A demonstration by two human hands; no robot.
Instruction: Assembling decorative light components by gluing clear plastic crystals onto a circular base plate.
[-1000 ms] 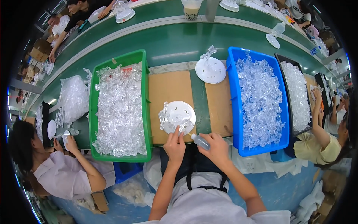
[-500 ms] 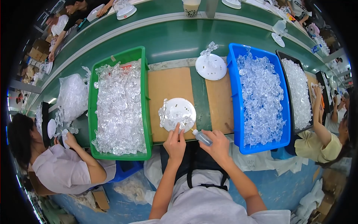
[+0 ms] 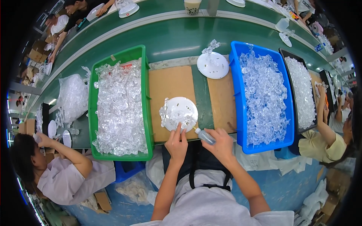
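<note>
A round white disc (image 3: 181, 103) with small slots lies on the cardboard in front of me, clear plastic pieces on and beside it. My left hand (image 3: 176, 145) reaches over its near edge, thumb and fingertips closed around a clear plastic piece (image 3: 186, 122) there; the exact grip is partly hidden. In my right hand (image 3: 220, 145) is a small clear squeeze bottle (image 3: 206, 137), tilted, its thin yellowish nozzle pointing at the disc's lower right edge. Farther back sits another white disc (image 3: 213, 67) with a clear piece on its far rim.
To the left stands a green bin (image 3: 148, 101) heaped with clear plastic parts; a blue bin (image 3: 238, 109) of similar parts stands to the right. Beyond it is a black tray (image 3: 294, 94). Co-workers sit on both sides. A drink cup (image 3: 192, 6) stands on the far ledge.
The bottle's nozzle has shifted very slightly at the disc's edge; my left hand stays nearly still. The co-worker on the left has raised an arm toward the head.
</note>
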